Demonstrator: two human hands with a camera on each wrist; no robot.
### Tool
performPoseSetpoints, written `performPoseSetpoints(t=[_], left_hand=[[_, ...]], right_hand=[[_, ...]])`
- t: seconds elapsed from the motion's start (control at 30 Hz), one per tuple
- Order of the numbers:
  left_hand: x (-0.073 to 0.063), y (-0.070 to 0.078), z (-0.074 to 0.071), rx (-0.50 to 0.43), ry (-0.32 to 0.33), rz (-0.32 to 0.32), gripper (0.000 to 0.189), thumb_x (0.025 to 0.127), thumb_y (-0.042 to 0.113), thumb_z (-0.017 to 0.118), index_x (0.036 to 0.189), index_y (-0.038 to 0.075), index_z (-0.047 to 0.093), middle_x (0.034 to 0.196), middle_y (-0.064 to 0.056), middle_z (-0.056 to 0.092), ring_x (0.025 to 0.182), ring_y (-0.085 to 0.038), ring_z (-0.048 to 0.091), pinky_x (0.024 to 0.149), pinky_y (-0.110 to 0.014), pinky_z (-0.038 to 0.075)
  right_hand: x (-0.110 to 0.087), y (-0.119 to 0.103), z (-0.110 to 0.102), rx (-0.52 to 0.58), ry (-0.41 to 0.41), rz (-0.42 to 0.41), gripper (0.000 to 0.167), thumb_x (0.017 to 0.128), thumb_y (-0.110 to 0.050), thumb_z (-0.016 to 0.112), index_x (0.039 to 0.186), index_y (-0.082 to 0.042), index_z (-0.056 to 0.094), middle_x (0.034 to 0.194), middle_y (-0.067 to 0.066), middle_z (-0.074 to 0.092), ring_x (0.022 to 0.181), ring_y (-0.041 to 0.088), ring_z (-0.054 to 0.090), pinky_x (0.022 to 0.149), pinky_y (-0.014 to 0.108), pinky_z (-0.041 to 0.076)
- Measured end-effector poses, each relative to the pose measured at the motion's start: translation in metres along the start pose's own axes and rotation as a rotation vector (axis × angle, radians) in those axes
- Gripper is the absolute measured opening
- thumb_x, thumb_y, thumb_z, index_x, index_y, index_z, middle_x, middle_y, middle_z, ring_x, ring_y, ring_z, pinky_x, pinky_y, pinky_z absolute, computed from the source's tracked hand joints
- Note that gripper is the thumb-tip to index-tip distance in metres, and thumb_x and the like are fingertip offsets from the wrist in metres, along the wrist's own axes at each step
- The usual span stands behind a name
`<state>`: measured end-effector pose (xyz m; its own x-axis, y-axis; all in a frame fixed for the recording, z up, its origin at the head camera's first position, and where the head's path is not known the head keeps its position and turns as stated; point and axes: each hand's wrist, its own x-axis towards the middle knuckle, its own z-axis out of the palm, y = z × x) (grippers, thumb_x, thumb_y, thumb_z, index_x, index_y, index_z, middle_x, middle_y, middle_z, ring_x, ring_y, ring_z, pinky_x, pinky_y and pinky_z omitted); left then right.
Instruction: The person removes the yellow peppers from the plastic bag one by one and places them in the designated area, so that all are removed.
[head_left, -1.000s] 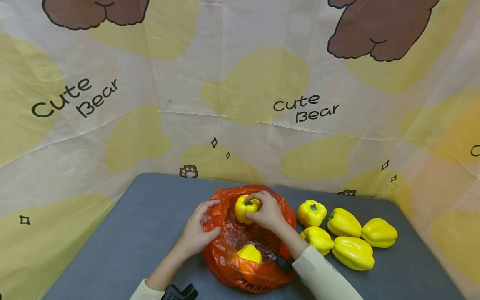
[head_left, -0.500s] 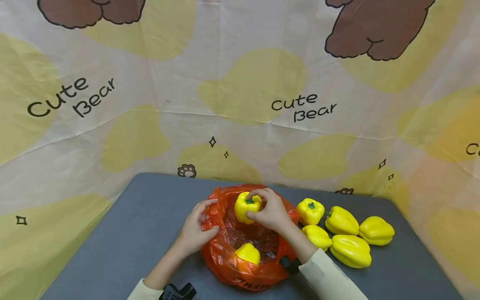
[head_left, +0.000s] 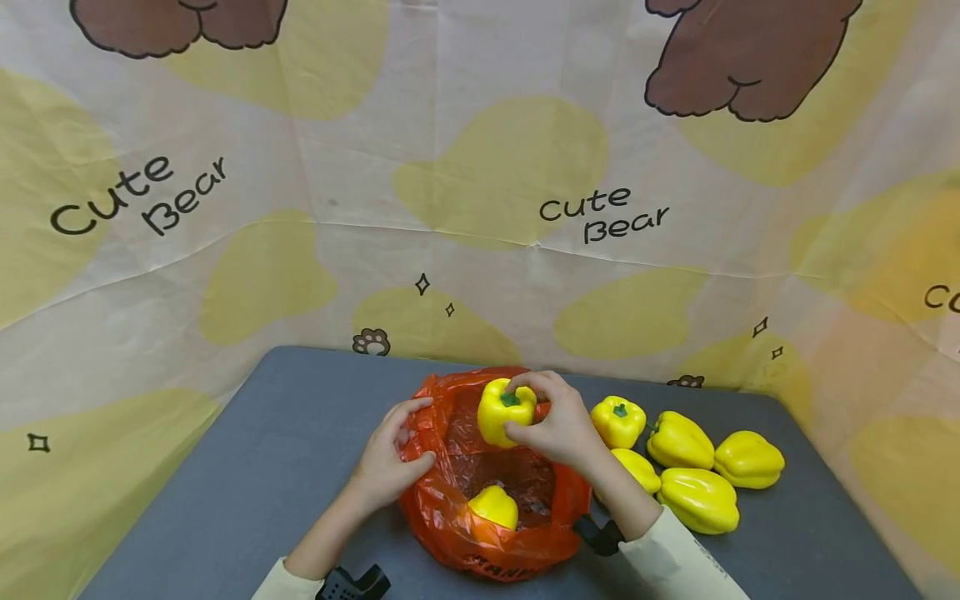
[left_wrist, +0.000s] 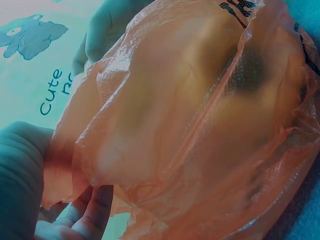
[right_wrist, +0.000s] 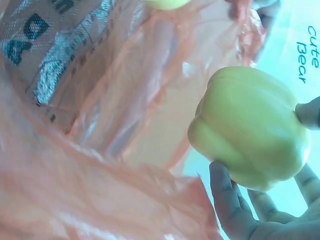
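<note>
In the head view, an orange-red plastic bag (head_left: 442, 537) stands open-mouthed on the grey table. My left hand (head_left: 386, 462) holds its left rim; the left wrist view shows thumb and fingers pinching the thin film (left_wrist: 150, 130). Over the far part of the mouth, my right hand (head_left: 561, 421) grips a yellow bell pepper (head_left: 495, 417), green stem facing up. Seen from the right wrist, thumb and fingertips press opposite sides of that pepper (right_wrist: 250, 125). Another yellow pepper (head_left: 495, 505) lies inside the bag near its front wall.
Right of the bag, several yellow bell peppers (head_left: 699, 502) lie grouped on the table (head_left: 300, 433). My right forearm partly covers the nearest one (head_left: 633, 468). A printed "Cute Bear" cloth (head_left: 480, 183) hangs behind the table's far edge.
My right hand has lifted the held pepper slightly up and to the right over the bag. The left hand keeps its hold on the rim. The head view has shifted slightly.
</note>
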<state>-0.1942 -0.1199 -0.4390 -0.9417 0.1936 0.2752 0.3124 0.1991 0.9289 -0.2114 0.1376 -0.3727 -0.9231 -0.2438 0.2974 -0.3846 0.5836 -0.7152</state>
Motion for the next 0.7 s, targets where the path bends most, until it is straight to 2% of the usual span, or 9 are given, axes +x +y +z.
performPoseSetpoints(t=[0.13,0.3,0.53,0.7], left_hand=[[0.0,0.0,0.0,-0.007,-0.002,0.008,0.066,0.075,-0.01,0.066,0.136,0.007,0.047,0.131,-0.018,0.046,0.088,-0.017,0.064,0.065,-0.023,0.058],[0.0,0.001,-0.002,0.001,0.002,0.0,0.066,0.075,-0.009,0.066,0.136,0.009,0.048,0.131,-0.018,0.046,0.087,-0.019,0.064,0.064,-0.024,0.058],[0.0,0.002,-0.002,-0.006,-0.004,-0.019,0.067,0.076,-0.009,0.066,0.137,0.009,0.046,0.13,-0.017,0.046,0.087,-0.018,0.064,0.064,-0.024,0.058],[-0.001,0.003,-0.002,-0.001,-0.004,-0.017,0.067,0.076,-0.009,0.067,0.137,0.009,0.047,0.13,-0.017,0.047,0.087,-0.018,0.063,0.064,-0.024,0.058]], right_hand=[[-0.003,-0.003,-0.009,-0.009,0.015,-0.008,0.04,0.069,-0.018,0.081,0.105,-0.025,0.066,0.121,0.002,0.058,0.1,0.024,0.057,0.08,0.039,0.054],[-0.007,-0.004,-0.021,0.01,0.034,0.002,0.041,0.069,-0.016,0.081,0.106,-0.025,0.066,0.121,0.004,0.056,0.099,0.027,0.055,0.069,0.028,0.054],[-0.016,-0.002,-0.04,0.005,0.058,0.035,0.041,0.07,-0.013,0.079,0.108,-0.022,0.066,0.12,0.007,0.056,0.093,0.026,0.055,0.07,0.032,0.059],[-0.025,0.004,-0.056,-0.017,0.103,0.019,0.04,0.071,-0.011,0.079,0.108,-0.02,0.065,0.112,0.008,0.055,0.088,0.026,0.051,0.066,0.027,0.058]])
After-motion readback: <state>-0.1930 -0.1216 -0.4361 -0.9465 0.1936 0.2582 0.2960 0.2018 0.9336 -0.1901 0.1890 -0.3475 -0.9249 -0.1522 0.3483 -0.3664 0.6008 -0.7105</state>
